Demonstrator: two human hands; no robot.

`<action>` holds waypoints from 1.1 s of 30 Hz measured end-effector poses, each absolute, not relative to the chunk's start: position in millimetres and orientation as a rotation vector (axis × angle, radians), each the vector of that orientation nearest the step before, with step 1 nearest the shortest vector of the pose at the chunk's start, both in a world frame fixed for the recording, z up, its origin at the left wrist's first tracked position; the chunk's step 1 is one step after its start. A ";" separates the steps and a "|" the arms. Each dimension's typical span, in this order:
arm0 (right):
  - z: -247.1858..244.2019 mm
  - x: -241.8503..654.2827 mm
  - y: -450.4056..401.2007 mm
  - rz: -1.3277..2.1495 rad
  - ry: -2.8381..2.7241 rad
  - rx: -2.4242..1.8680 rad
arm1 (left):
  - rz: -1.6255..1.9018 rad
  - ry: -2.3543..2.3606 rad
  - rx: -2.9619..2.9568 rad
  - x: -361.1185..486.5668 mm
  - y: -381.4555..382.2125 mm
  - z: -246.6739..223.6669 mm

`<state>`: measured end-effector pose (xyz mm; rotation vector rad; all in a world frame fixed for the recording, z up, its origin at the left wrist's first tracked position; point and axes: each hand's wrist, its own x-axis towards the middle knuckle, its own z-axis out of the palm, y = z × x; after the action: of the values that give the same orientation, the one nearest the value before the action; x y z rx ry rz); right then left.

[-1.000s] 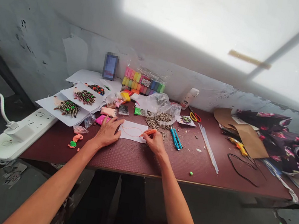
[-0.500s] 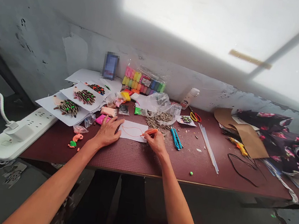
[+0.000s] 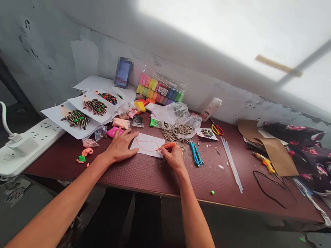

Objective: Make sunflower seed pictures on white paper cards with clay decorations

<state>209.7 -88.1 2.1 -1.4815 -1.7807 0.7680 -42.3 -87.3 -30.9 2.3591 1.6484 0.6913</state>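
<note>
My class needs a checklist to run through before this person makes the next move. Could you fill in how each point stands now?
1. Left hand is steadying the white paper: ok, its fingers rest at the left edge.
2. Right hand has a grip on the orange pen: ok.
3. Pen tip touches the paper: cannot tell; it is at the right end, too small to judge contact.
4. Orange outline is closed: cannot tell, its right end runs up near the pen.
5. Blue tool lies off the paper: ok, right of the right hand.
6. Table is free of loose bits: not ok, crumbs are scattered around.
</note>
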 end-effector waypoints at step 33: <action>-5.6 201.2 -86.9 0.829 -1.694 -1.442 | 0.722 1.596 2.373 -43.7 -85.1 -33.6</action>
<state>201.2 -86.9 -5.6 -1.4419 -1.6941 0.8289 -43.7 -85.1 -33.6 2.3731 1.5960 0.7217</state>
